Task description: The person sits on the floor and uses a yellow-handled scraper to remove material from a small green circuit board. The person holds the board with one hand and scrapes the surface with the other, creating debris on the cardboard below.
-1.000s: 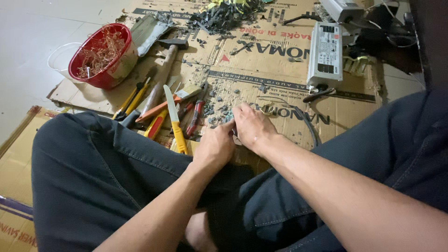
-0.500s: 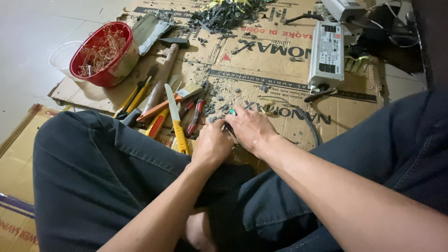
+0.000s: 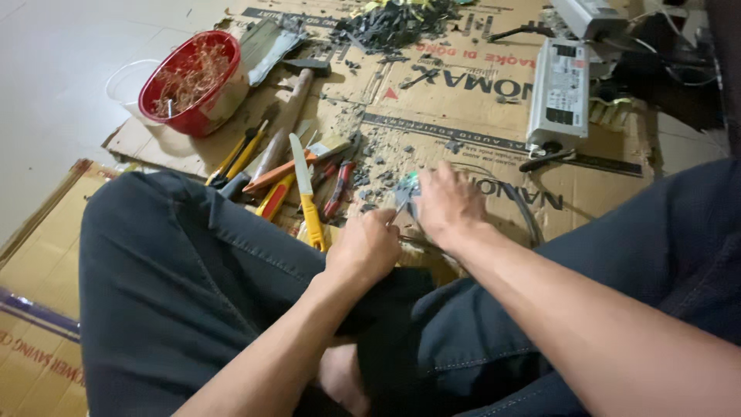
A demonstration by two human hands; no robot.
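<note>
I sit cross-legged in dark trousers on flattened cardboard (image 3: 463, 100). My left hand (image 3: 364, 247) is closed around something small near my knee; what it grips is hidden. My right hand (image 3: 446, 205) is closed on a small tool with a green tip (image 3: 407, 189), held just in front of the left hand. A thin grey cable (image 3: 525, 212) curves from the hands across the cardboard. Both hands touch or nearly touch each other.
Left of the hands lie a yellow-handled knife (image 3: 307, 189), pliers, screwdrivers and a wooden-handled hammer (image 3: 289, 108). A red bowl of copper wire scraps (image 3: 189, 81) stands far left. A white power-supply box (image 3: 559, 93) and a pile of black insulation bits (image 3: 397, 23) lie beyond.
Both hands have lifted slightly and shifted forward over the cardboard; the green-tipped tool now shows between them. The view has tilted a little.
</note>
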